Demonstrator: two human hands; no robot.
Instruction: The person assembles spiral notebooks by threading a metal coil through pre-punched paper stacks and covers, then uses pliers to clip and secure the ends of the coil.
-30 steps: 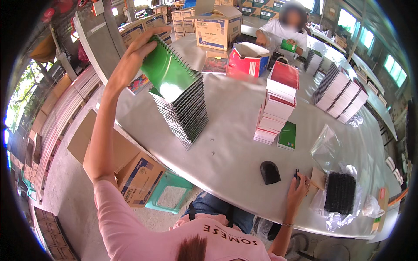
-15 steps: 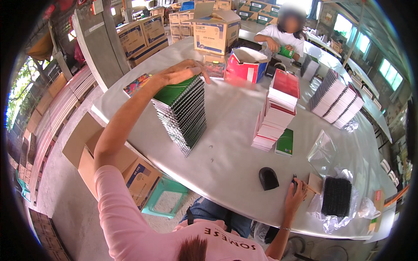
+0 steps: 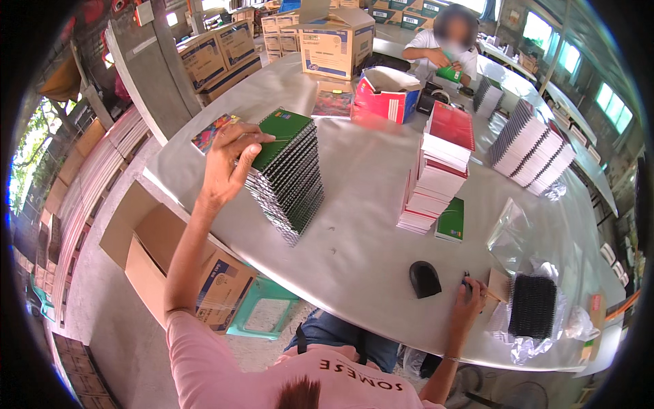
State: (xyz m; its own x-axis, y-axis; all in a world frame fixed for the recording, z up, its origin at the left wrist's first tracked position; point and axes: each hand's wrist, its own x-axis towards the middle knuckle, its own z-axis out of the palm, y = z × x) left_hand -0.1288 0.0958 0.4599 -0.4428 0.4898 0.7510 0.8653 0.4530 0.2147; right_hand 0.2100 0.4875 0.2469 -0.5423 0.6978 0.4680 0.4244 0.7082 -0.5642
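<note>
The left hand (image 3: 228, 162) is lying half-spread on the spiral-notebook stack (image 3: 289, 174), probably heavy, best held low; whether the right hand (image 3: 467, 304) is pinching, I cannot tell.

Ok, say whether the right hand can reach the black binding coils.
Probably yes: the right hand is just left of the black binding coils, with only a brown cardboard piece and crumpled clear plastic partly between.
</note>
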